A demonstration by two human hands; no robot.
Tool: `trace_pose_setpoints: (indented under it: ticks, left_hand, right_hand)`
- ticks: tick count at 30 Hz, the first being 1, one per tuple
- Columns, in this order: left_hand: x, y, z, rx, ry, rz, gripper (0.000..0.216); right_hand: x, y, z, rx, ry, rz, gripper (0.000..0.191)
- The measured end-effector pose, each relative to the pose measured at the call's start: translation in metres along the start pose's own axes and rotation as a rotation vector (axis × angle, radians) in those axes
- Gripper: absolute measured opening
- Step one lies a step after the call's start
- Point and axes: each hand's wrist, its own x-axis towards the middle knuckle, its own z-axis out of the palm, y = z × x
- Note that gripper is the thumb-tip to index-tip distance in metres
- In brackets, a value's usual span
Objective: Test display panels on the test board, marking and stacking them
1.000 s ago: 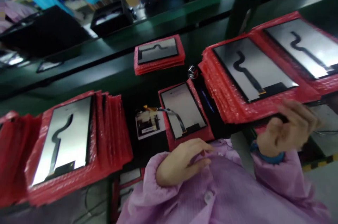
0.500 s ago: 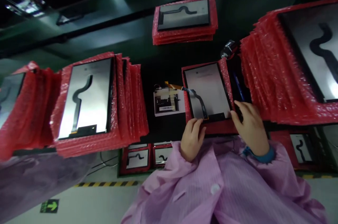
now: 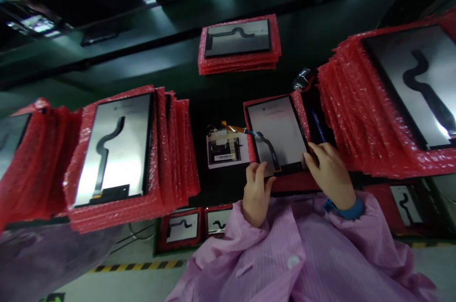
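A small display panel [image 3: 280,126] lies on a red bubble-wrap sheet [image 3: 297,181] at the centre of the dark bench. Its black flex cable [image 3: 265,143] runs left to a small white test board [image 3: 226,148]. My left hand [image 3: 257,193] pinches the panel's near left corner. On the near right corner my right hand [image 3: 329,174] rests, fingers curled over the edge. Both arms wear pink sleeves, with a blue band on the right wrist.
Tall stacks of panels in red bubble wrap stand at left [image 3: 117,150] and right [image 3: 402,93], and a smaller stack [image 3: 238,43] lies behind. A shiny metal object [image 3: 302,79] and a blue pen [image 3: 317,124] lie by the right stack. Lower trays [image 3: 183,227] hold more panels.
My hands came from my chest up to the small panel and took hold of its near corners. The view swung downward and steadied.
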Motion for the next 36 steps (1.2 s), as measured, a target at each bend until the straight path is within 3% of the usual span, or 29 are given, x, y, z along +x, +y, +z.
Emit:
trace_pose_setpoints:
  ticks: [4, 10, 14, 18, 21, 27, 31, 36]
  left_hand:
    - [0.004, 0.003, -0.002, -0.025, -0.057, -0.072, 0.049]
    - [0.008, 0.003, -0.003, -0.033, -0.082, -0.096, 0.051]
    - [0.007, 0.000, -0.003, -0.052, -0.083, -0.092, 0.051]
    - [0.006, -0.007, -0.001, -0.052, -0.061, -0.060, 0.050]
    - [0.007, -0.011, -0.001, -0.043, -0.052, -0.027, 0.049]
    - [0.006, -0.009, -0.004, -0.006, -0.055, 0.001, 0.042]
    - [0.005, -0.007, -0.006, 0.024, -0.049, 0.023, 0.041]
    - [0.007, -0.004, -0.008, 0.089, -0.030, 0.059, 0.045]
  right_hand:
    - [0.003, 0.008, 0.002, 0.112, 0.008, -0.025, 0.064]
    - [0.009, 0.011, 0.005, 0.280, 0.022, -0.013, 0.064]
    - [-0.002, -0.003, -0.018, 0.332, 0.144, -0.124, 0.042]
    - [-0.017, -0.013, -0.054, 0.211, 0.357, -0.284, 0.029]
    - [-0.022, -0.008, -0.063, 0.137, 0.310, -0.277, 0.025]
    - [-0.022, 0.006, -0.024, 0.195, 0.090, -0.198, 0.040]
    - [-0.023, 0.005, 0.000, 0.227, 0.099, -0.127, 0.046]
    - [-0.021, 0.006, 0.009, 0.303, 0.135, -0.041, 0.054]
